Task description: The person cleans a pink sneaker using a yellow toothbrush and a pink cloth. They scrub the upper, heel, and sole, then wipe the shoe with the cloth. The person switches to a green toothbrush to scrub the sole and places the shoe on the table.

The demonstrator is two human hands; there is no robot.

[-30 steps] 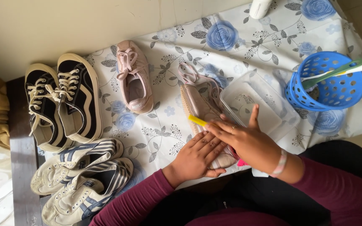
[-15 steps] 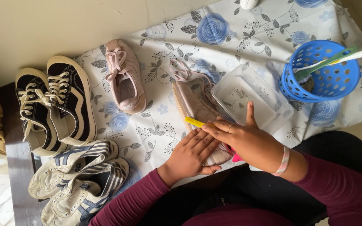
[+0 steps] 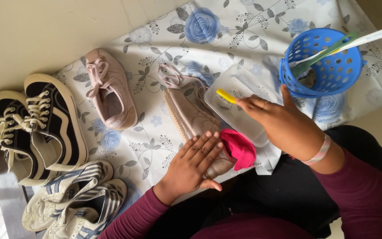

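Left hand (image 3: 195, 166), fingers spread flat, presses on the pale pink lace-up shoe (image 3: 191, 117) lying tipped on its side on the blue-rose floral cloth (image 3: 226, 40). A magenta rag (image 3: 239, 148) is tucked at the shoe's heel. Right hand (image 3: 284, 126) pinches a yellow-handled brush (image 3: 226, 96) over the clear rectangular plastic tub (image 3: 237, 84). Beyond: one blue perforated basket (image 3: 328, 66) with two long handles sticking out. Shoes counted: two pink, two black sneakers (image 3: 40, 124), two striped white trainers (image 3: 71, 199).
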